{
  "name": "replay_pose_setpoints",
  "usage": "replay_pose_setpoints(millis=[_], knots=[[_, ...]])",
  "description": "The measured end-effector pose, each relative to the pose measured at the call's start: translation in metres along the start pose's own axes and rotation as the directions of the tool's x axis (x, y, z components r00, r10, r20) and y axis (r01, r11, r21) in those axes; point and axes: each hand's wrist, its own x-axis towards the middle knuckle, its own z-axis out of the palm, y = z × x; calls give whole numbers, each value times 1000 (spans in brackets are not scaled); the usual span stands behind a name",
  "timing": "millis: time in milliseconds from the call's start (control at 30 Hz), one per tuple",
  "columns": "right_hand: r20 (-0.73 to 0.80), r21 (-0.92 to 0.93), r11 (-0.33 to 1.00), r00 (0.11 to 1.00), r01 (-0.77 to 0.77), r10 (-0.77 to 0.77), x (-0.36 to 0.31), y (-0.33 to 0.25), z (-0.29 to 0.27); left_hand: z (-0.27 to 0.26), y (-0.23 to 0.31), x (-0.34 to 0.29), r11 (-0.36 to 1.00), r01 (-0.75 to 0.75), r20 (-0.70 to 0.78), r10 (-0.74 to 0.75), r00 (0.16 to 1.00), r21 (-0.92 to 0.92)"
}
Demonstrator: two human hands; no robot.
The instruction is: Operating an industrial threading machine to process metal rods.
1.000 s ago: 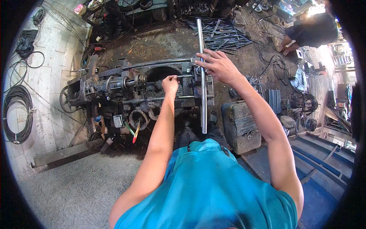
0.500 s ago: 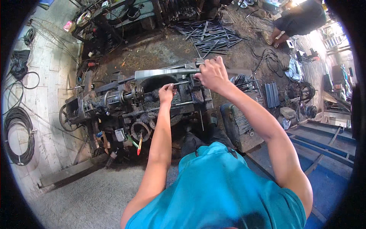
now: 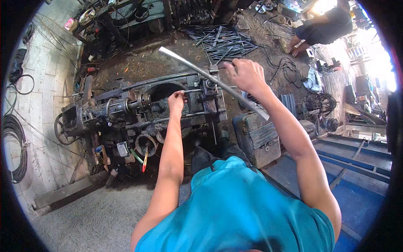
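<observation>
My left hand (image 3: 177, 101) pinches the end of a thin metal rod (image 3: 193, 90), which lies level and runs right into a clamp block (image 3: 210, 86) on a dark, greasy machine (image 3: 126, 107). Across the top of that block slants a long flat steel bar (image 3: 189, 65), its left end raised toward the far side and its right end near my right forearm. Just above the bar hovers my right hand (image 3: 248, 76), fingers curled downward and thumb pointing left. The fingertips are hidden, so I cannot tell whether they touch the bar or a small part beside it.
Beyond the machine a pile of dark metal rods (image 3: 224, 42) lies on the floor. A metal box (image 3: 262, 143) with rods on it stands right of my legs. Coiled cable (image 3: 19, 151) hangs at the left wall. Another person (image 3: 325, 27) is at the far right.
The flat bar has turned clockwise from nearly level to a slant, and my right hand has moved slightly right of its middle. My left hand stays at the rod's end.
</observation>
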Motion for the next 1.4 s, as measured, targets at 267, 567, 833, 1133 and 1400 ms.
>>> replay_pose_setpoints(millis=[267, 567, 833, 1133, 1400], knots=[[-30, 45, 999, 999, 22, -21, -8, 16, 12, -4, 0, 3, 999, -30, 50, 32, 998, -43], [-71, 54, 996, 995, 74, -71, -11, 30, 24, -1, 3, -7, 999, -37, 5, 37, 999, -15], [-229, -98, 933, 904, 347, -361, 10, 53, 40, -17, -22, 13, 994, -110, 8, 110, 994, -21], [-27, -205, 917, 934, 342, -355, 24, 94, 70, 4, -8, -2, 995, -32, 0, 32, 999, -95], [141, 286, 939, 978, -192, 157, -134, 46, 67, 4, 5, -5, 996, -30, 0, 30, 1000, -79]])
